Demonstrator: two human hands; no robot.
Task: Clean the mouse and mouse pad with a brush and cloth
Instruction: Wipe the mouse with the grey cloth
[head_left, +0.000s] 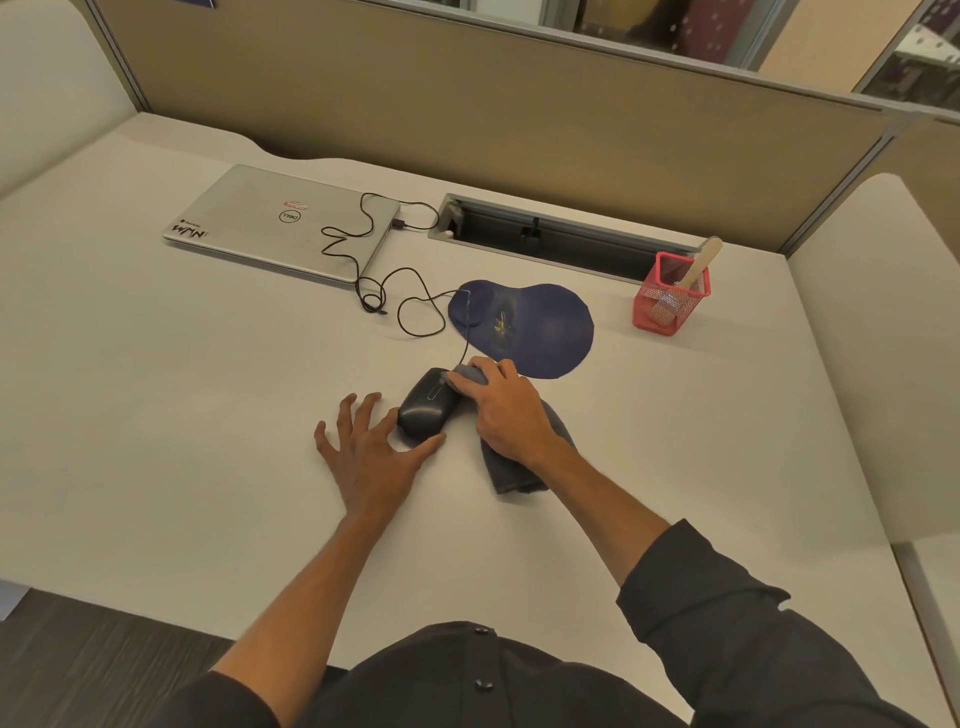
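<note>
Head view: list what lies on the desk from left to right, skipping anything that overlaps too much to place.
Closed laptop → left hand → mouse → right hand, holding the cloth → red mesh cup with the brush. The mouse pad sits behind the right hand, so it is left out.

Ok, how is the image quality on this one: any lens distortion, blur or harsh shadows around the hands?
Head view: strong wide-angle bending, the partition top edge and desk edges curve; lighting warm and even, only soft shadows under the mouse and left hand; right hand and cloth reasonably sharp; no glare.
</note>
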